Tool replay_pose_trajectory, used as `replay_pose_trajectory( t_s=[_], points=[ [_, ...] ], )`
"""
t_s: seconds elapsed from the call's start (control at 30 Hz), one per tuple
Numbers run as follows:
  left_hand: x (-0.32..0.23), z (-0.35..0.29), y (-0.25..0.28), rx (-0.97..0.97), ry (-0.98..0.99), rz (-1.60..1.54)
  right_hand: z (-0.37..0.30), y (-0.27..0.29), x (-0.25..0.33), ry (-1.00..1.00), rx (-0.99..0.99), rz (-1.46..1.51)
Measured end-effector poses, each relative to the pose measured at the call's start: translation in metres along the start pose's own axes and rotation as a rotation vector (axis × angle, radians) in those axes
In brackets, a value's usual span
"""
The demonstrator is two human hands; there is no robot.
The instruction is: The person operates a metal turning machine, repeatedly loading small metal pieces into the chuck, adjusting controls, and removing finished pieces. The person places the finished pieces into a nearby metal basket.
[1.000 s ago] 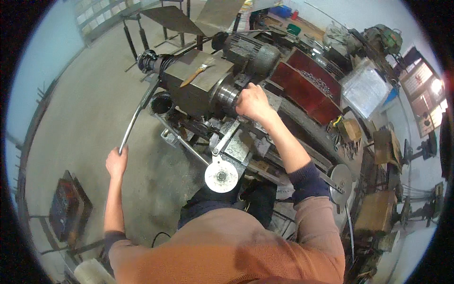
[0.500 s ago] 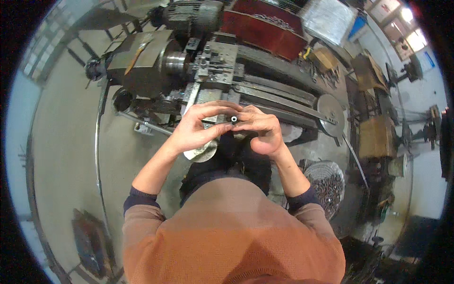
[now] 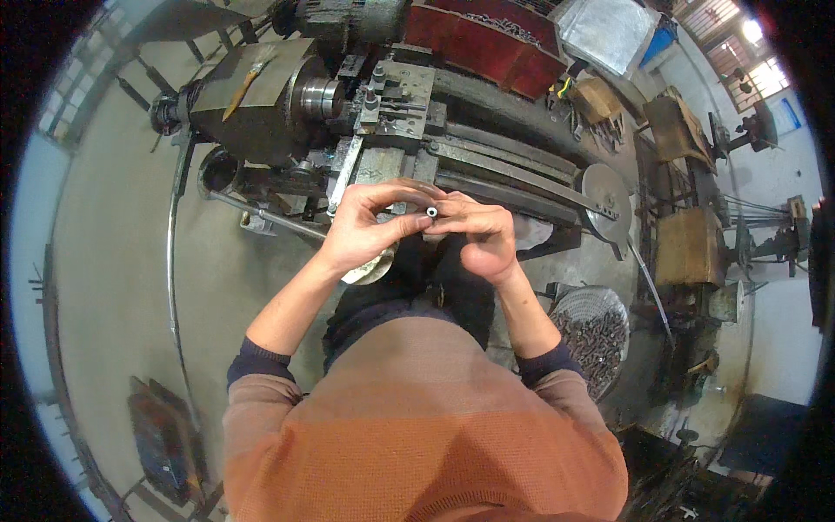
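Between my two hands, in front of my waist, is a small round metal piece with a hole in its end (image 3: 431, 212), like a short tube or bushing. Its bright ring-shaped end faces up; the rest of it is hidden by fingers. The thumb and fingers of my left hand (image 3: 370, 224) pinch it from the left. From the right, my right hand (image 3: 481, 230) closes its fingers on it too, fingertips meeting those of the left. Just beyond the hands stands a lathe, its tool post (image 3: 371, 100) and chuck end (image 3: 320, 97) bare to view.
A wooden-handled brush (image 3: 244, 92) lies on the lathe's headstock. Long bed rails (image 3: 513, 170) run right to a round plate (image 3: 606, 202). Beyond stands a red bin (image 3: 487, 45) with metal parts. A round basket (image 3: 593, 300) of small dark parts sits by my right elbow.
Both hands stay together on the tubular piece, with only slight finger movement. The view has shifted a little, so the lathe and basket sit slightly differently.
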State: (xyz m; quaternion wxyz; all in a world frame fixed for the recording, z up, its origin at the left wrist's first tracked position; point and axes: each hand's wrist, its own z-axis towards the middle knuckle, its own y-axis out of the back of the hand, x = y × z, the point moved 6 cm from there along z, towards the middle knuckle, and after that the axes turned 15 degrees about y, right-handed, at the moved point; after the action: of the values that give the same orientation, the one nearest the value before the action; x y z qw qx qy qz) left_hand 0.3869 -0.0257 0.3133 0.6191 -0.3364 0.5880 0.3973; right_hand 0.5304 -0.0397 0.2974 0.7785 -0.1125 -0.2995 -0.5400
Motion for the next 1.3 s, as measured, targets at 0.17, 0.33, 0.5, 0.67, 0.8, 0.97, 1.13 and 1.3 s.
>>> replay_pose_trajectory(
  t_s=[0.17,0.33,0.5,0.67,0.8,0.97,1.13,1.3],
  points=[
    [0.003,0.005,0.001,-0.062,-0.024,0.053,0.002,0.004,-0.003,0.028,0.039,-0.065],
    [0.007,0.006,0.015,-0.174,0.028,0.184,0.005,0.019,-0.007,-0.031,0.023,-0.157],
    [0.037,-0.021,0.089,-0.493,0.177,0.310,0.013,0.081,-0.043,-0.205,0.130,-0.474],
    [0.084,-0.031,0.135,-0.564,0.241,0.060,0.068,0.188,-0.110,-0.471,0.110,-0.785],
    [0.121,-0.034,0.152,-0.620,0.297,0.036,0.138,0.187,-0.094,-0.194,0.081,-1.081],
    [0.138,-0.019,0.141,-0.567,0.270,0.726,0.064,0.140,-0.105,-0.084,0.071,-0.761],
    [0.170,-0.026,0.158,-0.487,0.364,0.766,-0.090,0.118,-0.072,-0.314,-0.122,-0.714],
    [0.163,-0.017,0.143,-0.395,0.408,0.630,-0.247,0.168,0.023,-0.795,-0.404,-0.915]
  ],
)
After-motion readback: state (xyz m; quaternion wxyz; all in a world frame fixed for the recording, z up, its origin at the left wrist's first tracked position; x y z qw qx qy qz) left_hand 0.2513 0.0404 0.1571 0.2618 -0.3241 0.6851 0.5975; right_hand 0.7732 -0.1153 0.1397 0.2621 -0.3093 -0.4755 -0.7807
